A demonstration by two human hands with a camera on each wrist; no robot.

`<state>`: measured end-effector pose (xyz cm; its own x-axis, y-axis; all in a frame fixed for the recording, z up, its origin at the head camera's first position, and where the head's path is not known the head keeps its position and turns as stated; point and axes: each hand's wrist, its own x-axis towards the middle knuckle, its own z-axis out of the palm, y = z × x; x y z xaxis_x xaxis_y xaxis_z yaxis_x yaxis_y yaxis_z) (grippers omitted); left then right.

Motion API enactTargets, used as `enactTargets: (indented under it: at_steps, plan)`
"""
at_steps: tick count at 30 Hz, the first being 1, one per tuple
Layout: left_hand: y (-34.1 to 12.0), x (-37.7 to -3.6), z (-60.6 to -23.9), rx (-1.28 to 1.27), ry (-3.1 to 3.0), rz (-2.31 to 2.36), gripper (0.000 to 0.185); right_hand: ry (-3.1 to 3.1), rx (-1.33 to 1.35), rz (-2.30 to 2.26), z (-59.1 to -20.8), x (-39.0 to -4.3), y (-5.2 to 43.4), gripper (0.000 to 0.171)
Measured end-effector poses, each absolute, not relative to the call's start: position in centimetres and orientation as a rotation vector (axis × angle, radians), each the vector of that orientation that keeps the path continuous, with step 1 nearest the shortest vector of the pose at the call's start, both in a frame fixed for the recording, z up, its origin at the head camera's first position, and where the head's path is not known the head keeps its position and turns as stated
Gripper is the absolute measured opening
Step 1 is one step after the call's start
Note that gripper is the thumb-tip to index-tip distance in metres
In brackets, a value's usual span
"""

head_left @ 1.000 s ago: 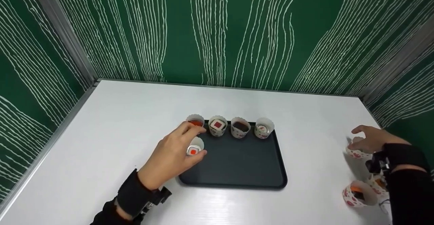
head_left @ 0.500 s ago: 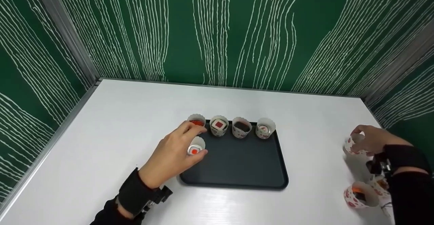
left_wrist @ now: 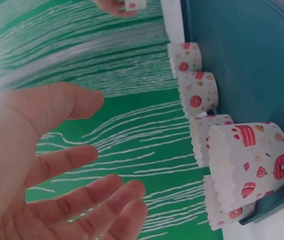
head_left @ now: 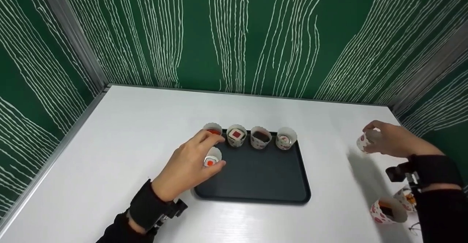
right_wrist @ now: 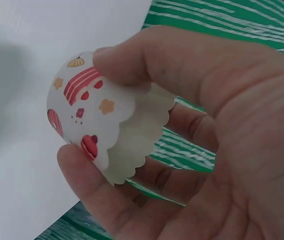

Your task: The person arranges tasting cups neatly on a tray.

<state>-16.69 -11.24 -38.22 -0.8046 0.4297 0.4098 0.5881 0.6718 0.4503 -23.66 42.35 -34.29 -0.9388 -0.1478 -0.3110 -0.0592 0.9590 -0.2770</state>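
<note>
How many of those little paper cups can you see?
8: four in a row at the tray's far edge, one by the left hand, one in the right hand's grip, two on the table nearby. Others may be hidden.

Four cups [head_left: 248, 137] along tray [head_left: 263, 184] back

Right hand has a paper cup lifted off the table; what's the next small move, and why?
Probably carry the paper cup in the right hand leftward to the black tray: five cups already stand there, and the left hand sits open beside the front cup.
</note>
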Motion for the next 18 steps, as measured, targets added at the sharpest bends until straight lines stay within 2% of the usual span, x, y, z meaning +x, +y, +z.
enactTargets:
  at_steps: [18]
  plan:
    - [-9.3, -16.8, -36.9, -0.916, -2.601, -0.790, 0.056, 2.964, -0.435, -0.487, -31.5, -20.7, 34.4, 0.057]
